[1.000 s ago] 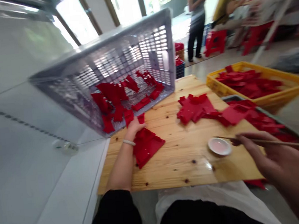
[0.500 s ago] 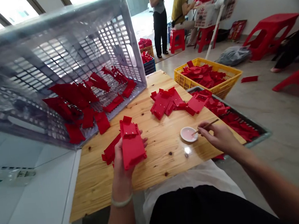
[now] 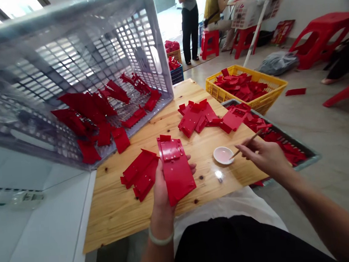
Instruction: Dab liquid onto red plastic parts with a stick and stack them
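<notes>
My left hand (image 3: 160,189) holds a flat red plastic part (image 3: 178,175) with a small raised panel near its top, fingers wrapped behind it. In my right hand (image 3: 260,152) a thin brush-like stick (image 3: 244,144) is pinched, its tip at the right rim of a small white dish (image 3: 223,155) of pale pink liquid. Left of the held part, more red parts (image 3: 141,172) lie on the wooden table (image 3: 115,217). Another group of red parts (image 3: 196,115) rests beyond the dish.
A tilted grey basket (image 3: 163,58) with red parts stands at the left. Past the table's right edge are a yellow crate (image 3: 272,85) and a dark green crate (image 3: 313,159), both with red pieces. Two people and red stools (image 3: 321,32) are farther back.
My left hand has moved right with the red part, which now faces up more fully, uncovering the parts beside it. The stick's tip has shifted to the dish's right rim.
</notes>
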Tool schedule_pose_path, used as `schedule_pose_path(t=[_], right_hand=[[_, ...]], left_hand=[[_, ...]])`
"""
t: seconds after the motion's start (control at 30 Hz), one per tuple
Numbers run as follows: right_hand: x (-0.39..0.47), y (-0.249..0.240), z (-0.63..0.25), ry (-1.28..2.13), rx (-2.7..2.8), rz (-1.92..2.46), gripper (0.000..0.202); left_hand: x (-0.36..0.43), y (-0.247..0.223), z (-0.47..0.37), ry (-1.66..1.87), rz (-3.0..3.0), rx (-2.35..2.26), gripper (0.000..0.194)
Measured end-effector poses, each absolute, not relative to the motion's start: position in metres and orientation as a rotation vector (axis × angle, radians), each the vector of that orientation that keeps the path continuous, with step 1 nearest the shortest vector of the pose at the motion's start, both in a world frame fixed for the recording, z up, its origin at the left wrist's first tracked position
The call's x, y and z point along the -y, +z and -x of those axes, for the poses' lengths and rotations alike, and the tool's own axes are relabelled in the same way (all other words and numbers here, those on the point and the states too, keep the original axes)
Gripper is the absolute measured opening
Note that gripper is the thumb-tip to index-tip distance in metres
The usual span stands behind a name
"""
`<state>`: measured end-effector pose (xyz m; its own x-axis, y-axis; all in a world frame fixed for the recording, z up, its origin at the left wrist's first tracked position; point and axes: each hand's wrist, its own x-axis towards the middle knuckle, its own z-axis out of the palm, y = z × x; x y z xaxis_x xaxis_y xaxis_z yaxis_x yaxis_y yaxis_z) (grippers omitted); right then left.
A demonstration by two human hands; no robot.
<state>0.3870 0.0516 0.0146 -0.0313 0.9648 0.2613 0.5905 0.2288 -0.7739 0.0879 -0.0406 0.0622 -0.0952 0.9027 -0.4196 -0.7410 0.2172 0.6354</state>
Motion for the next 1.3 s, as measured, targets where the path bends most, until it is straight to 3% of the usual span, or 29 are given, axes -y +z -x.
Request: schedule_pose_path(t=[0.27, 0.43, 0.87, 1.3], right_hand=[[-0.003, 0.078, -0.358, 0.917, 1.269, 1.253, 0.026], [0.021, 0.105, -0.333, 1.053, 1.353, 1.1, 0.018], [0.023, 0.101, -0.303, 1.063, 1.424, 0.925, 0.01], [0.022, 0.098, -0.3, 1.081, 1.454, 0.852, 0.008]], left_hand=[[0.057, 0.072, -0.106, 1.24, -0.239, -0.739, 0.085], [0.065, 0.074, -0.121, 1.167, -0.242, -0.693, 0.084], [0.069, 0.074, -0.13, 1.179, -0.263, -0.749, 0.091], [0.067, 0.083, -0.135, 1.263, -0.228, -0.691, 0.084]])
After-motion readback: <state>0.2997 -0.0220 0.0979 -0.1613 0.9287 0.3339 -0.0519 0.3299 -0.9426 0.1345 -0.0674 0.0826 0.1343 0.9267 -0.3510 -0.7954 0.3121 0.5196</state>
